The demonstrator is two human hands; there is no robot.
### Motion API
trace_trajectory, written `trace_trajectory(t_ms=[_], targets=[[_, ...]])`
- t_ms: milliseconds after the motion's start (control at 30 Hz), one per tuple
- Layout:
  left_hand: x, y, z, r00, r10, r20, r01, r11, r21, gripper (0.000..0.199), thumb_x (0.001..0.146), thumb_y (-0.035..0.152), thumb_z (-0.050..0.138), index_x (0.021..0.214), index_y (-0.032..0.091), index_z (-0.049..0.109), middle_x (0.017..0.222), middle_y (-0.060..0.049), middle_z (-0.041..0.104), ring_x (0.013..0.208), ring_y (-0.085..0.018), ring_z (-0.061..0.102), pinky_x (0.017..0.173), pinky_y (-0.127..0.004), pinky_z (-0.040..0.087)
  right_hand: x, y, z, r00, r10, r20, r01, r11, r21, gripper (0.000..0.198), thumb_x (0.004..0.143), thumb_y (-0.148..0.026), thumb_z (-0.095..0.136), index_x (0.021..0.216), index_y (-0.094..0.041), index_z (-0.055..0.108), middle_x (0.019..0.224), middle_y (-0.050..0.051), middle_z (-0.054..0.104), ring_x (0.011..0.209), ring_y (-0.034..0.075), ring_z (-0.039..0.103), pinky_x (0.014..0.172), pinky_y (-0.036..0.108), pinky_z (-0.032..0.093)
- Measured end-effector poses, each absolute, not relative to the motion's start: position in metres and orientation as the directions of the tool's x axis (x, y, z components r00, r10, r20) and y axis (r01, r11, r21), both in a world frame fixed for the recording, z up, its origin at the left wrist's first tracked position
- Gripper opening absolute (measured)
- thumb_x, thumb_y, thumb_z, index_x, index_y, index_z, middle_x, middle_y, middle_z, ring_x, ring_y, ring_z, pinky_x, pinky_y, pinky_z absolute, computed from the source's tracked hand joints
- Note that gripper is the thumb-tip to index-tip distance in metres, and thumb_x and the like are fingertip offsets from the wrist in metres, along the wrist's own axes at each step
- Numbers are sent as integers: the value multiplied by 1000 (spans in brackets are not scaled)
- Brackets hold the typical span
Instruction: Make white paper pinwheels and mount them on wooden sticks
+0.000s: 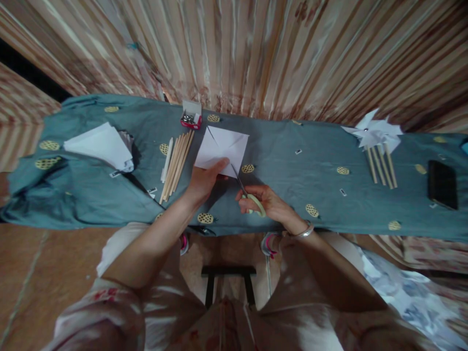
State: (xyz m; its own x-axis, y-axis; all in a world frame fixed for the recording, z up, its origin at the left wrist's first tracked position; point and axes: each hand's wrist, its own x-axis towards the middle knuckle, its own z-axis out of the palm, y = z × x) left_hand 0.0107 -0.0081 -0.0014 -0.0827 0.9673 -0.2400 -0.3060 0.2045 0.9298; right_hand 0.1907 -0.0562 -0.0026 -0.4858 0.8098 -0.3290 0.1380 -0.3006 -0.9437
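A square white sheet of paper [227, 143] is held by my left hand [206, 180], its thumb on top near the lower edge. Slits run inward from the paper's upper corners. My right hand [265, 200] grips scissors [259, 205] with pale green handles, fingers in the loops. The scissor blades meet the paper at its lower right corner. Left of the paper lie several thin wooden sticks [178, 163] and a white pen-like stick [167, 158]. Above them stands an open small red-and-white box [191, 121] with shiny metal pieces inside.
A stack of white paper [100, 146] lies on the left of the green pineapple-print cloth [288, 175]. White paper pinwheels [380, 130] on wooden sticks rest at the right, near a dark phone [442, 184]. A pleated curtain [241, 58] hangs behind the table.
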Motion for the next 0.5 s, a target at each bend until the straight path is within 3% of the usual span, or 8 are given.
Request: trace_trajectory(t_ms=[500], targets=[[12,-12,4,-59,960,-273,-302,243,922,24,63,28,82,77,21,64,85,-1,71,73,-15,64,54,-24,50,191,-56,-2,-498,797,-343,119,-329,-937,51,67,-65,82,77,-18,66,63,-2,64,58,10,56,54,22,43]])
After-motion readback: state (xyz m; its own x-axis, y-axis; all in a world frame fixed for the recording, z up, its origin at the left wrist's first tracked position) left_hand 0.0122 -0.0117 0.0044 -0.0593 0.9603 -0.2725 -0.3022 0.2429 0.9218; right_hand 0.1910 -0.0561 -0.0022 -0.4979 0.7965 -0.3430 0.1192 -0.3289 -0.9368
